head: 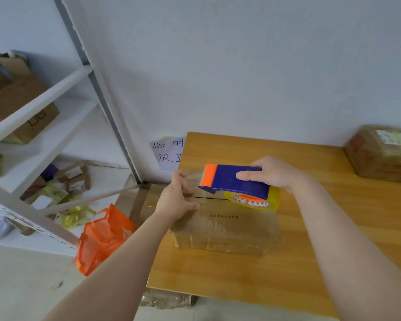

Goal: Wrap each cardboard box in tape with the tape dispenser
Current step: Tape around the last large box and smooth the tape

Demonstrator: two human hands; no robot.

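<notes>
Item: cardboard box (pixel 225 223), glossy with tape, near the left edge of the bench (pixel 241 274).
Hands: our left hand (pixel 176 200) presses the box's left end, fingers fairly straight. Our right hand (pixel 273 173) has its fingers wrapped round the tape dispenser (pixel 234 181) above the top seam.
Risk: the box may skid, or the tape wrinkle, if our pressing slackens.

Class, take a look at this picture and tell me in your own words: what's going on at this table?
A person is taping a cardboard box on a wooden table. The right hand grips a blue and orange tape dispenser held over the box's top seam. The left hand rests on the box's left end. The box already shows shiny tape. Another taped box sits at the table's far right.
</notes>
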